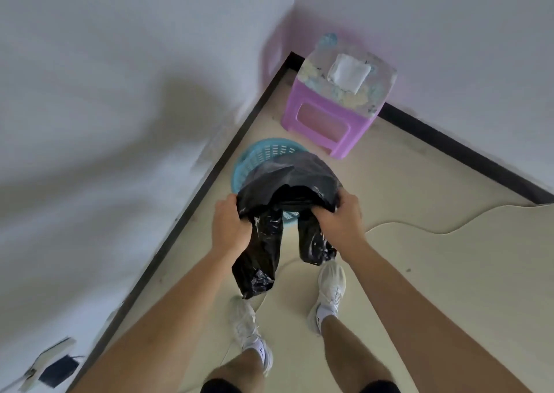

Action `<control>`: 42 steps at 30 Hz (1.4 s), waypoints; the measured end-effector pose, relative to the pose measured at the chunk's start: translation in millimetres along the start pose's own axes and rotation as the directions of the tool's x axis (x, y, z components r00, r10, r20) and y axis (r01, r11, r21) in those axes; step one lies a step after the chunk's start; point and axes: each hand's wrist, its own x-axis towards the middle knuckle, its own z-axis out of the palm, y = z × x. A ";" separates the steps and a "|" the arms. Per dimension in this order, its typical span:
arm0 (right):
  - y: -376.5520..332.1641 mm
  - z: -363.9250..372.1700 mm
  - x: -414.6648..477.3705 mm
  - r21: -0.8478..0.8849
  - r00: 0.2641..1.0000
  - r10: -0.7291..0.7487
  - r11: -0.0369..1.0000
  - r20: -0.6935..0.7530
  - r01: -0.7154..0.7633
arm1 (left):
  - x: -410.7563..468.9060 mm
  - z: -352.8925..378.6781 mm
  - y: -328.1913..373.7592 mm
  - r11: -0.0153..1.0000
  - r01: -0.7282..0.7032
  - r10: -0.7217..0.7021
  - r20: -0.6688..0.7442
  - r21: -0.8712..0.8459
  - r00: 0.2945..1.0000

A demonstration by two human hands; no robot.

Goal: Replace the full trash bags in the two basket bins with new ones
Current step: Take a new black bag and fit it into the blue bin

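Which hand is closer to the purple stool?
The right hand. It grips the black bag on the side below the purple stool. The left hand grips the bag's other side, further from the stool, nearer the wall.

We see the basket bin (254, 158) on the floor (419, 257), close beside the wall (120, 122) on the left. The trash bag (287, 179) is over the bin, between the left hand (229, 226) and the right hand (340, 218). Behind the bin, in the corner, stands a stool (326, 116), and a folded cloth (347, 71) lies on it. Two shoes (329, 287) stand before the bin.
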 end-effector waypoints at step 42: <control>149.2 69.5 243.6 -0.904 0.835 -0.549 0.338 0.037 0.262 | 212.2 69.8 -104.4 0.712 -0.465 0.537 0.017 0.527 0.843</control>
